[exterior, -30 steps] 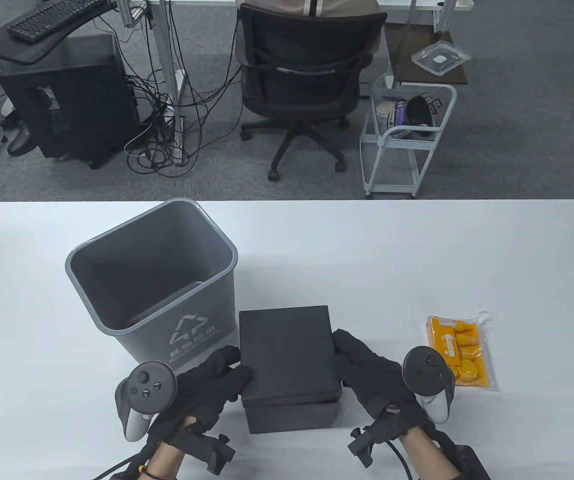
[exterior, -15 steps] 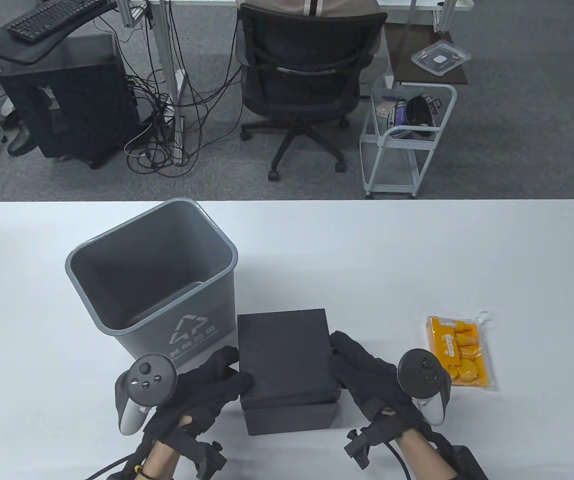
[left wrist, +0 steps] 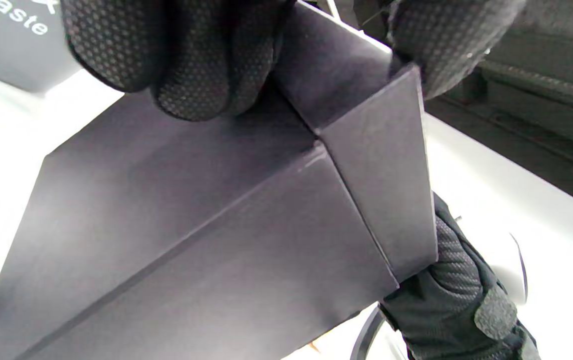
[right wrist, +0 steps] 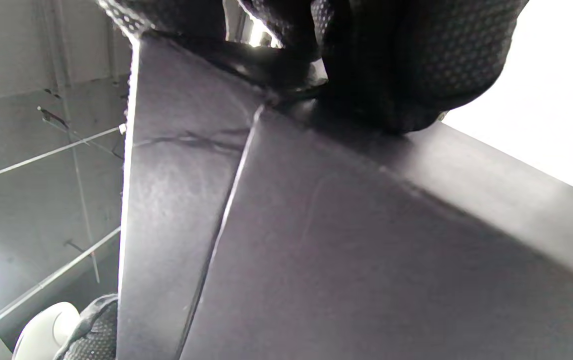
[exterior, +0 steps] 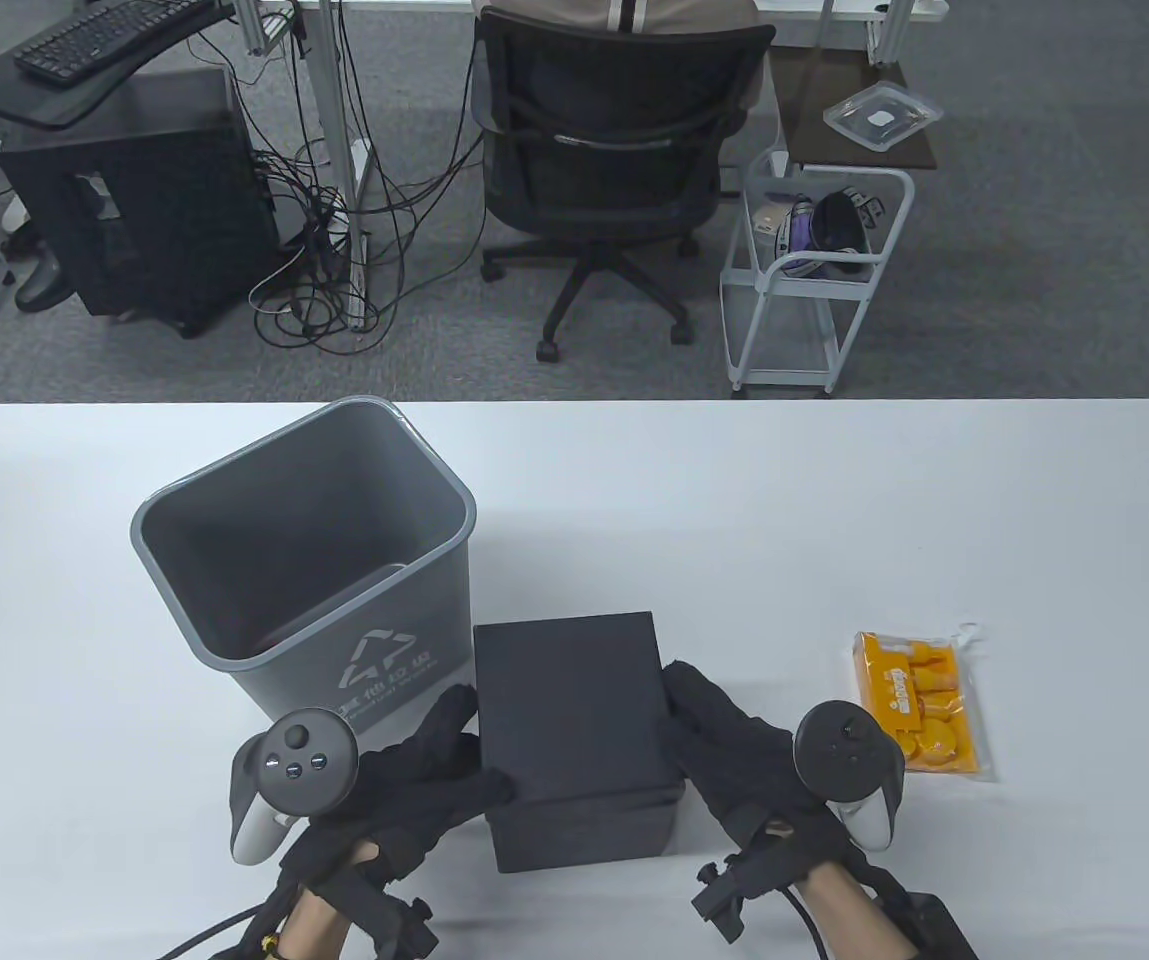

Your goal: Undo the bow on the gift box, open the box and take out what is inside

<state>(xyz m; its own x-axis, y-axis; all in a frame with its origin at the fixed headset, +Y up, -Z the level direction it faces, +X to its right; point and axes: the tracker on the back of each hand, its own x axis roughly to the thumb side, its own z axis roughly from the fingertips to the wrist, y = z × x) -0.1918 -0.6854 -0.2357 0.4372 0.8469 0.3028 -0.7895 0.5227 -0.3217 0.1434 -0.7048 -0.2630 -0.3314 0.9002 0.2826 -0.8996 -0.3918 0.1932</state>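
Observation:
A black gift box stands near the table's front edge, its lid (exterior: pixel 566 700) sitting on the base (exterior: pixel 584 835). No bow or ribbon shows on it. My left hand (exterior: pixel 434 775) grips the lid's left side, thumb over the near left corner. In the left wrist view its fingers (left wrist: pixel 191 65) curl against the lid's side (left wrist: pixel 166 170). My right hand (exterior: pixel 724 740) grips the lid's right side, and its fingers (right wrist: pixel 406 65) curl onto the box (right wrist: pixel 366 260). An orange packet (exterior: pixel 919 705) in clear wrap lies on the table to the right. The box's inside is hidden.
A grey waste bin (exterior: pixel 384 650) stands just behind and left of the box, almost touching it. Beyond the table's far edge are an office chair (exterior: pixel 614 150) and a white wire cart (exterior: pixel 814 290).
The lid has shifted slightly left and settled on the base. My left thumb has slid further onto the near left corner. The right hand has barely moved.

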